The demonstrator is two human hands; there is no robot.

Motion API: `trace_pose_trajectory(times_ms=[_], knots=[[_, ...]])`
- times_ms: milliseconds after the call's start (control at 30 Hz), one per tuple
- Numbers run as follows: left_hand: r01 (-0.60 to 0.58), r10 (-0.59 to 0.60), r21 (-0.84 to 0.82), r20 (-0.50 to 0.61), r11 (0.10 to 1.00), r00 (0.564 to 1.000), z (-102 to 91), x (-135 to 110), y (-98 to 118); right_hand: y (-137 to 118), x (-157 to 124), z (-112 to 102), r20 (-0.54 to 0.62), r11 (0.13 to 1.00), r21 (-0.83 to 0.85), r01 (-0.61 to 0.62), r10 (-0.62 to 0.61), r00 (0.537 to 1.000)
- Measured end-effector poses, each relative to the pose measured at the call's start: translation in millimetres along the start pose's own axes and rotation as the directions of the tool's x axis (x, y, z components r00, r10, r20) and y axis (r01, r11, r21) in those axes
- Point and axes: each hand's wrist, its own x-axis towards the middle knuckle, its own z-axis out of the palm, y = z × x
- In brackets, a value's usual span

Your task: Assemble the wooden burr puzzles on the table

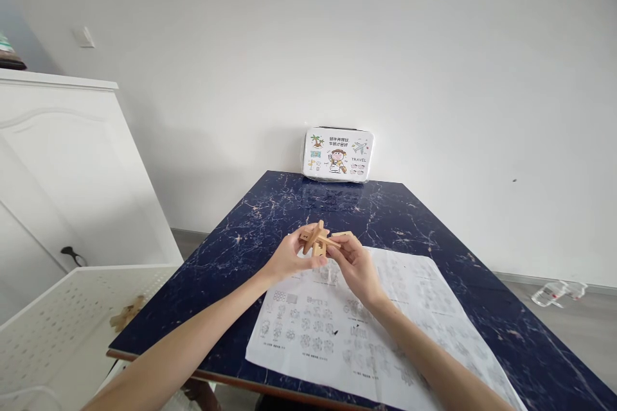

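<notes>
Two bare hands work above a blue marbled table. Leftmost, a white cabinet; below it, a perforated white surface bearing a tan cluster, perhaps wooden pieces, too indistinct to be certain. The left hand grips a wooden assembly over the sheet's far edge. Behind, a decorated white case stands against the wall. The right hand pinches a thin wooden stick at the assembly; a pale wooden piece shows just beyond its fingers. The right forearm crosses the printed sheet. Rightmost, clear plastic lies on the floor. Edges: the left side slants away beside the left forearm; open tabletop extends from the hands to the case and right of the sheet.
</notes>
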Motion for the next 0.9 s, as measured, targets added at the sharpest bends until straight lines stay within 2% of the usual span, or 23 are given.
trace_pose_trajectory(times_ms=[167, 333, 600, 667, 800, 900], knots=[[0.072, -0.067, -0.170, 0.035, 0.983, 0.997, 1.7, 0.0, 1.0, 2.7, -0.1, 0.5, -0.009, 1.000, 0.031, -0.004, 0.004, 1.000], [0.146, -0.161, -0.382, -0.008, 0.913, 0.987, 4.6, 1.8, -4.5, 0.4, -4.5, 2.9, -0.021, 0.999, -0.042, -0.005, 0.004, 1.000], [0.268, -0.330, -0.501, -0.038, 0.823, 0.943, 7.6, 2.4, -2.8, -3.5, -9.0, 5.3, -0.049, 0.980, -0.191, 0.055, -0.066, 0.997], [0.287, -0.335, -0.504, -0.005, 0.815, 0.942, 7.8, 2.3, 1.1, -2.6, -9.4, 4.6, -0.048, 0.972, -0.223, 0.077, -0.090, 0.995], [0.292, -0.264, -0.456, 0.125, 0.841, 0.956, 7.2, 2.9, 6.0, -1.2, -10.6, 2.4, -0.044, 0.949, -0.290, 0.122, -0.140, 0.989], [0.292, -0.254, -0.463, 0.145, 0.837, 0.956, 8.0, 2.6, 6.1, -0.8, -11.6, 1.5, -0.040, 0.936, -0.327, 0.133, -0.154, 0.987]])
